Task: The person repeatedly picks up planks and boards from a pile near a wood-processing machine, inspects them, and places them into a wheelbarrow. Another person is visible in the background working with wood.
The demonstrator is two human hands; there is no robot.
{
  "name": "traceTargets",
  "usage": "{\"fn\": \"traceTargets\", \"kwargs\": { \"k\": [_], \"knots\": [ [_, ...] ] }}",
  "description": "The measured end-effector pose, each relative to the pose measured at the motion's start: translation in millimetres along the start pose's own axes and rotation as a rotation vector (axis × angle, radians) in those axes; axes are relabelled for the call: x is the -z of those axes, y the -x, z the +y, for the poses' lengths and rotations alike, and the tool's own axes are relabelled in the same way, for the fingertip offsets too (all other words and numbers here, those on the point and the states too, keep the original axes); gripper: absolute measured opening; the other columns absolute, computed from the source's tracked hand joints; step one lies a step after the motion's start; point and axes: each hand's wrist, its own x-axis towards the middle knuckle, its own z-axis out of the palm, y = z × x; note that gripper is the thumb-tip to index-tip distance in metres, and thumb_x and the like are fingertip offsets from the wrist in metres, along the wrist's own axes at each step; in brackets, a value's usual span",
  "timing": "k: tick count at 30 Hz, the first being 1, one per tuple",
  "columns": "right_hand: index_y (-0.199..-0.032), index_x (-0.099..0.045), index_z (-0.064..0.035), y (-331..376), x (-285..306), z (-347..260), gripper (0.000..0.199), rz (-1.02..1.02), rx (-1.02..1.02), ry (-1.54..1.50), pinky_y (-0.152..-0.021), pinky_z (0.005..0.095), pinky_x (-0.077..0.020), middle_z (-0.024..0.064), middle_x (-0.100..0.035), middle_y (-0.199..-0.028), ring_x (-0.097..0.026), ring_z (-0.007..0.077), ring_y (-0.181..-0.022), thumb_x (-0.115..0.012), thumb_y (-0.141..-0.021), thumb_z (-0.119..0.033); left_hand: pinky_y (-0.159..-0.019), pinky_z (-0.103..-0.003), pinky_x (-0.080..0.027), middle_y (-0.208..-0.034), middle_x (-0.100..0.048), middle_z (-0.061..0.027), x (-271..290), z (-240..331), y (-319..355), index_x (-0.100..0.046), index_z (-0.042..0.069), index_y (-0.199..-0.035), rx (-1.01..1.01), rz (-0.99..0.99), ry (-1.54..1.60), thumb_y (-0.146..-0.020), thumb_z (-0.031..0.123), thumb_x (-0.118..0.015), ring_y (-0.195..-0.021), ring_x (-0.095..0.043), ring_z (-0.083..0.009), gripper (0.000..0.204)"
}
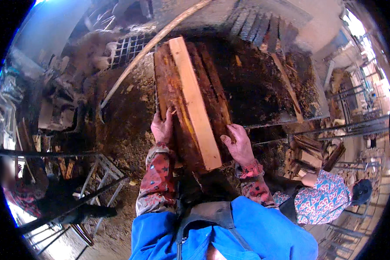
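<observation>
A stack of dark, bark-covered wooden boards (212,95) slants away in front of me. On top of it lies a pale, clean-cut plank (195,104), bark side hidden if there is any. My left hand (161,129) closes on the stack's left edge, thumb over the bark. From the other side, my right hand (239,145) grips the right edge near the close end, with fingers and thumb bent around it. Neither hand touches the pale plank. The undersides of the boards and the fingertips beneath them are hidden.
A long curved pole (147,50) crosses behind the stack at the left. A metal grid (132,49) lies beyond it. Metal rails (268,125) run to the right, by piled wood scraps (312,156). One person in a patterned shirt (323,197) is at the lower right; another is far left.
</observation>
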Motion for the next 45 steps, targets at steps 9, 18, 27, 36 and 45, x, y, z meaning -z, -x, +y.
{"fn": "traceTargets", "kwargs": {
  "k": [9,18,27,36,45],
  "knots": [
    [-0.110,-0.063,0.0022,-46,117,163,0.040,0.322,-0.190,0.516,-0.095,0.0461,-0.0458,0.0218,-0.060,-0.117,-0.057,0.0390,-0.106,-0.067,-0.088,-0.031,-0.076,-0.033,-0.052,-0.092,-0.072,-0.0169,1,-30,-9,-0.065,-0.006,-0.105,-0.016,0.006,0.014,-0.092,0.027,-0.067,-0.082,-0.068,-0.0203,0.035],
    [-0.130,-0.056,-0.0036,-36,211,325,0.062,0.257,-0.587,0.809,-0.100,0.0486,-0.0417,0.0239,-0.051,-0.132,-0.046,0.0426,-0.123,-0.066,-0.086,-0.046,-0.079,-0.032,-0.051,-0.094,-0.072,-0.0140,1,-14,-6,-0.065,-0.007,-0.108,0.016,-0.010,0.041,-0.094,0.026,-0.064,-0.087,-0.065,-0.0165,0.036],
    [-0.152,-0.033,-0.0225,-49,215,331,0.095,-0.047,-0.853,0.929,-0.101,0.0556,-0.0393,0.0229,-0.047,-0.139,-0.045,0.0441,-0.127,-0.055,-0.078,-0.077,-0.070,-0.030,-0.048,-0.084,-0.068,-0.0104,-4,-4,-3,-0.063,-0.008,-0.098,-0.030,-0.015,-0.008,-0.095,0.029,-0.061,-0.075,-0.058,-0.0148,0.037],
    [-0.124,-0.059,-0.0079,29,226,407,0.063,0.098,-0.695,0.640,-0.081,0.0473,-0.0493,0.0191,-0.066,-0.103,-0.063,0.0364,-0.096,-0.065,-0.084,-0.056,-0.072,-0.030,-0.048,-0.084,-0.068,-0.0104,-17,-16,-11,-0.064,-0.008,-0.101,0.035,-0.058,0.068,-0.095,0.031,-0.061,-0.077,-0.058,-0.0150,0.039],
    [-0.099,-0.062,0.0025,114,80,220,0.040,0.278,-0.737,0.108,-0.071,0.0418,-0.0492,0.0164,-0.068,-0.090,-0.066,0.0277,-0.083,-0.067,-0.091,-0.037,-0.078,-0.029,-0.049,-0.094,-0.070,-0.0100,-1,-27,-11,-0.065,-0.007,-0.108,-0.002,-0.061,0.156,-0.096,0.025,-0.062,-0.085,-0.061,-0.0139,0.034]
  ]
}}
